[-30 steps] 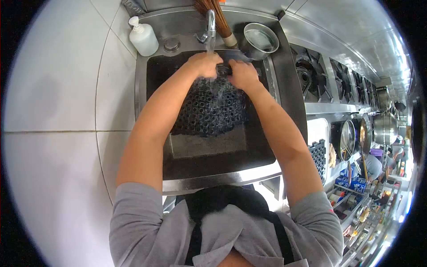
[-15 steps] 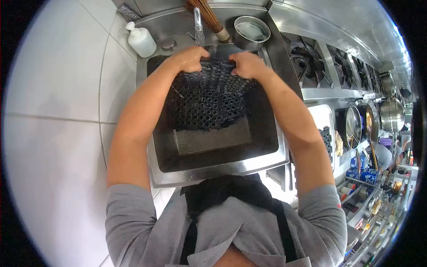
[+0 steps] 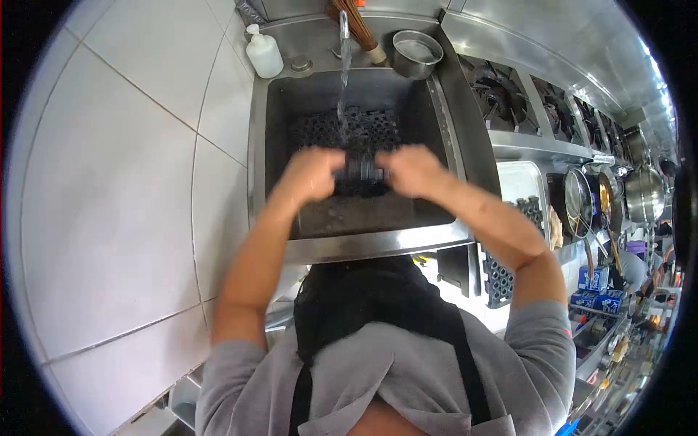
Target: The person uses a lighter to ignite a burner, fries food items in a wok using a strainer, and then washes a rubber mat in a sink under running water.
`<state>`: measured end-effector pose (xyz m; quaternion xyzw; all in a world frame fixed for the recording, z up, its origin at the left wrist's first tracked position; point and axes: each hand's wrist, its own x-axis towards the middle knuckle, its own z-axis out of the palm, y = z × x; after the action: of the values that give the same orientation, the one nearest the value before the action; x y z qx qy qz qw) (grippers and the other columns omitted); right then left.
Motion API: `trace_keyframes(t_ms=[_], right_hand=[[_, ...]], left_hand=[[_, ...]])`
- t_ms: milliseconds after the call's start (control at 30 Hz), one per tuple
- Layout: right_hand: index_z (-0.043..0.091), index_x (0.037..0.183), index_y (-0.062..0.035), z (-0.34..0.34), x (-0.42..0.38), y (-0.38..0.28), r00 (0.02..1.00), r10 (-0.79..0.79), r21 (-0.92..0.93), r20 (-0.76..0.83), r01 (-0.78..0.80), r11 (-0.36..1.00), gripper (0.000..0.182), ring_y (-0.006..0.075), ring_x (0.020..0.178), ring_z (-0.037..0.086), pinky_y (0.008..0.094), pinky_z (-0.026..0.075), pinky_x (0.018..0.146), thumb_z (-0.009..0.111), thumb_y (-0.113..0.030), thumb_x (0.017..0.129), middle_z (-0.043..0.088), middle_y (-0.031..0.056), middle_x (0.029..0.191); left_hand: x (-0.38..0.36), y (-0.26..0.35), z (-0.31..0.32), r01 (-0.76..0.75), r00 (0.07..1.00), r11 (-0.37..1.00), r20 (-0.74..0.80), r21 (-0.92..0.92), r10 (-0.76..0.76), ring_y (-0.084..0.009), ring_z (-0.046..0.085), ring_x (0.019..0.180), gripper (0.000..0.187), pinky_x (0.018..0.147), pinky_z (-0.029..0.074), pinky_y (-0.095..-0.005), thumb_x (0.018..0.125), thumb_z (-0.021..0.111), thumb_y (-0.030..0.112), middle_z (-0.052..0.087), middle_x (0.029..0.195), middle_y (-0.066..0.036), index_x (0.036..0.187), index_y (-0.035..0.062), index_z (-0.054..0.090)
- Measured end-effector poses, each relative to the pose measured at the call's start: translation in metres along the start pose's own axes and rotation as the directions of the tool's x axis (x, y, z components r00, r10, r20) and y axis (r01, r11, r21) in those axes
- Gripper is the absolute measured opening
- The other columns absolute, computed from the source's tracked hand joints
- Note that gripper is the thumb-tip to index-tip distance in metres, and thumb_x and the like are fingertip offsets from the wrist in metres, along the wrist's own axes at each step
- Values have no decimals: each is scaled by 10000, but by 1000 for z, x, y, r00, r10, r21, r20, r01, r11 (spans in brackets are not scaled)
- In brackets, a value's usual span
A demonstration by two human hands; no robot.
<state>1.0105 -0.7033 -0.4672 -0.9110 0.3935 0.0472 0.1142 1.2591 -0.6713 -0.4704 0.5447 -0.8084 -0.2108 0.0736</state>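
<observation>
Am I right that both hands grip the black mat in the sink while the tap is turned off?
Not quite: the tap is running, with water streaming onto the black mat in the head view. The left hand and right hand do grip it in the sink.

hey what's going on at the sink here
A person stands at a steel sink with both hands gripping a black rubber mat with round holes. The left hand and right hand hold its near edge, bunched between them. Water runs from the tap onto the mat. A soap bottle, a brush and a metal bowl sit behind the basin.
</observation>
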Motion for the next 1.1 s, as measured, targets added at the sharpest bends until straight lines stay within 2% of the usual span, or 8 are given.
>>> trace_keyframes(t_ms=[133, 400, 667, 800, 867, 967, 1033, 1100], right_hand=[[650, 1208, -150, 79, -23, -15, 947, -90, 176, 309, 36, 984, 440, 374, 991, 680, 504, 531, 892, 709, -193, 775, 714, 182, 1004], [690, 1121, -128, 29, -8, -10, 987, -25, 165, 156, -1, 986, 360, 355, 954, 688, 469, 550, 845, 713, -142, 762, 725, 150, 961], [682, 1178, -106, 44, -36, -19, 954, -61, 303, 295, -33, 952, 438, 376, 994, 679, 474, 539, 897, 708, -125, 741, 718, 173, 1041], [661, 1226, -72, 0, -29, -8, 964, 105, 362, 243, -191, 912, 543, 363, 1012, 677, 436, 538, 898, 804, -224, 724, 712, 189, 1041], [649, 1235, -26, 8, -27, 22, 985, 159, 468, 60, -168, 868, 600, 369, 1063, 664, 407, 520, 930, 832, -253, 711, 700, 220, 1080], [609, 1222, 107, -19, -42, 38, 957, 288, 736, 26, -214, 643, 668, 329, 1109, 652, 359, 474, 1010, 866, -206, 691, 658, 271, 1203], [603, 1212, 125, -25, -56, 48, 943, 332, 836, -1, -181, 518, 651, 303, 1072, 671, 347, 473, 1013, 866, -169, 694, 680, 253, 1168], [613, 1190, 106, -29, -72, 48, 912, 409, 993, 3, -51, 107, 557, 256, 968, 707, 337, 499, 981, 845, -74, 716, 722, 187, 1071]], left_hand=[[-41, -6, 81, 116, 887, 981, 460, -153, -33, -412, 659, 1013, 362, 897, 522, -504, 711, 598, 17, 692, 1039, -243, 1045, 83, 721], [-23, -1, 44, 116, 990, 993, 86, -37, -113, -422, 663, 932, 230, 842, 526, -506, 687, 608, 78, 695, 916, -237, 895, 76, 708], [-34, -5, 56, 44, 917, 990, 399, -137, 14, -390, 678, 906, 379, 800, 542, -443, 623, 724, 51, 704, 937, -213, 999, 13, 697], [-20, -17, 19, -58, 995, 961, -96, -272, 32, -360, 660, 1015, 483, 882, 522, -424, 652, 828, 131, 706, 1081, -149, 1106, 61, 679], [-23, -12, -7, -175, 723, 984, -677, 14, 138, -335, 610, 1090, 504, 965, 429, -428, 715, 831, 228, 670, 1143, -146, 1142, 46, 636], [-15, -47, 30, 23, 470, 987, -870, -157, -150, -317, 603, 1094, 566, 933, 439, -422, 821, 792, 342, 656, 1167, -133, 1248, 43, 572], [-12, -84, 83, -1, 677, 482, -356, -876, -645, -261, 598, 1077, 632, 919, 457, -412, 919, 650, 490, 644, 1179, -111, 1353, 57, 494], [-25, -88, 98, 125, 821, -167, 196, -978, -536, -223, 606, 1079, 688, 935, 477, -391, 961, 565, 577, 633, 1223, -110, 1398, 56, 462]])
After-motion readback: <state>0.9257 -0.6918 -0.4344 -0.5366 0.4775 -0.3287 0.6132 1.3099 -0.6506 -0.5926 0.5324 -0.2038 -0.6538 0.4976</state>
